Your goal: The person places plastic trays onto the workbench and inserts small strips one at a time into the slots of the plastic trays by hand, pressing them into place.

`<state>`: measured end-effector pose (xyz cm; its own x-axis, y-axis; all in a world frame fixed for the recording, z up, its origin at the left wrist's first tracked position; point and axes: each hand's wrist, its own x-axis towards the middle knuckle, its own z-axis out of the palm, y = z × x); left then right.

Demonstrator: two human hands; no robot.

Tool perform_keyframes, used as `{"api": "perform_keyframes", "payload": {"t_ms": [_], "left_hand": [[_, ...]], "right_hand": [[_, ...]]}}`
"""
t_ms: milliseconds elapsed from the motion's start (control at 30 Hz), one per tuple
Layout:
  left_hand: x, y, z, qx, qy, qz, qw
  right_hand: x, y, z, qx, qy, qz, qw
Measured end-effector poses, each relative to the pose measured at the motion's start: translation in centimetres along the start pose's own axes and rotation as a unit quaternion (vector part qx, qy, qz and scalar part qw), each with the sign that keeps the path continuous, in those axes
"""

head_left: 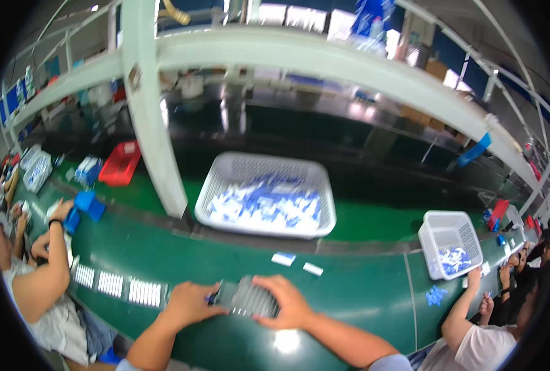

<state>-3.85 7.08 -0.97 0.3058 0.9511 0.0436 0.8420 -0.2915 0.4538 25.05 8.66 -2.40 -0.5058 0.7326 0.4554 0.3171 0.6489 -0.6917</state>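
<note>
Between my two hands is a greyish, see-through plastic tray (253, 300) with parallel ridges, just above the green bench. My left hand (188, 303) pinches its left end; a small dark blue bit shows by the fingertips, too blurred to name. My right hand (285, 303) is wrapped round the right end, thumb on the near side and fingers on the far side. Left of my left hand lies a tray filled with white strips (145, 293), in a row with similar trays (110, 283). Two small flat pieces, one white and blue (283, 258), one white (313, 269), lie beyond my hands.
A large white basket (209, 207) of blue and white pieces stands ahead, beside a white post (151, 123). At right are a smaller white basket (433, 247), a blue pile (436, 295) and a co-worker's arm (460, 312). Another person's arm (46, 278) works at left, near a red basket (120, 162).
</note>
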Motion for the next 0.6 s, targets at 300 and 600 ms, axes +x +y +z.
{"api": "perform_keyframes", "payload": {"t_ms": [300, 600], "left_hand": [[-0.3, -0.2, 0.8, -0.026, 0.071, 0.020, 0.997], [-0.2, -0.5, 0.7, -0.020, 0.050, -0.005, 0.999]], "right_hand": [[0.5, 0.5, 0.1, -0.022, 0.039, 0.007, 0.999], [-0.2, 1.7, -0.5, 0.104, 0.131, 0.038, 0.985]]}}
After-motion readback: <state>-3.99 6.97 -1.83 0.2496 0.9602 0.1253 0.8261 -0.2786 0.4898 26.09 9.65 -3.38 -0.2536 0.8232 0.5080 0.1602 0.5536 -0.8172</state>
